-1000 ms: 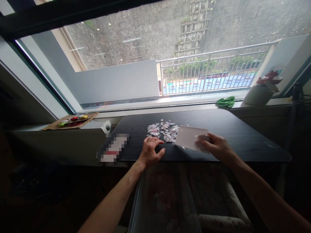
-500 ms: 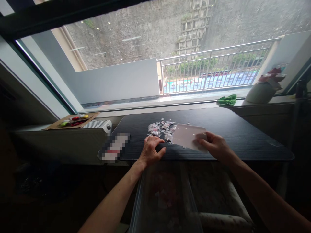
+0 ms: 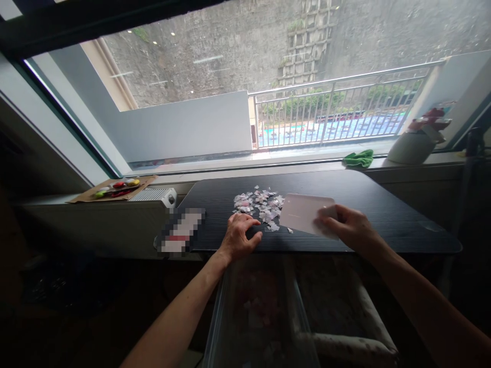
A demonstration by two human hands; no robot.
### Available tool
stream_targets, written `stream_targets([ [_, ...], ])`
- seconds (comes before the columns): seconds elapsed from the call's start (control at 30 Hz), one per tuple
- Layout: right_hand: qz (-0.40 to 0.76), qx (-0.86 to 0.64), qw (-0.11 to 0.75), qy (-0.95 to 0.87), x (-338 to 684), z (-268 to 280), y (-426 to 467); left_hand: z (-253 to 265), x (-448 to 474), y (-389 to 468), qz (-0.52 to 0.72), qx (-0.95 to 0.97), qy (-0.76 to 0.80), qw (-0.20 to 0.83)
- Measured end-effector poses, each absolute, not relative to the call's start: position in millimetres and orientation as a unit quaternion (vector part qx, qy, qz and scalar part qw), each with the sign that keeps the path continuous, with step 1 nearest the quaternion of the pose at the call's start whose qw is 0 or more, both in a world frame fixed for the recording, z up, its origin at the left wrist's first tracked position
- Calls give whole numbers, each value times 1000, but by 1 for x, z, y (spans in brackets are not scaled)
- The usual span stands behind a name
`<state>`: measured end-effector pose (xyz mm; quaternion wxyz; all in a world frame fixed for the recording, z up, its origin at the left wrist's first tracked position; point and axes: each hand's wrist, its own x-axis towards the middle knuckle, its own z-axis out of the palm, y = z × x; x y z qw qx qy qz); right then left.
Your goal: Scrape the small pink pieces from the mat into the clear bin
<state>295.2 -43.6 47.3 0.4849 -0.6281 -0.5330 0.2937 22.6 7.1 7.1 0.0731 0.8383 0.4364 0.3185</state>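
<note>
My right hand (image 3: 343, 225) grips a thin, pale translucent scraper sheet (image 3: 301, 212) by its right end, the sheet tilted over the dark table (image 3: 379, 204). Just left of the sheet lies a loose pile of small pale paper scraps (image 3: 261, 202), a few with pink on them. One stray scrap sits under the sheet's lower edge. My left hand (image 3: 241, 235) rests at the table's front edge beside the pile, fingers curved and apart, holding nothing. Below the edge stands a clear plastic bin (image 3: 218, 312) with dim scraps inside.
A blurred-out phone-like object (image 3: 182, 230) lies at the table's left. On the sill are a green cloth (image 3: 358, 158) and a pale pot (image 3: 412, 143). A cardboard piece (image 3: 86, 197) with colourful items sits by a white heater (image 3: 155, 197). A padded chair frame (image 3: 353, 342) is below right.
My right hand and the sheet have moved a little to the right, away from the pile, uncovering scraps at its right side. My left hand has stayed in place.
</note>
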Motion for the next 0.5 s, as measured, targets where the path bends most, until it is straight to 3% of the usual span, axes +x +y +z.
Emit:
stream_targets([
  [0.17,332,-614,479,-533,292,42,-32,9,22,5,274,867,410,65],
  [0.37,295,-641,481,-521,300,42,-37,8,22,6,268,871,406,71],
  [0.5,344,-602,474,-542,295,40,-36,7,21,6,274,870,403,74],
])
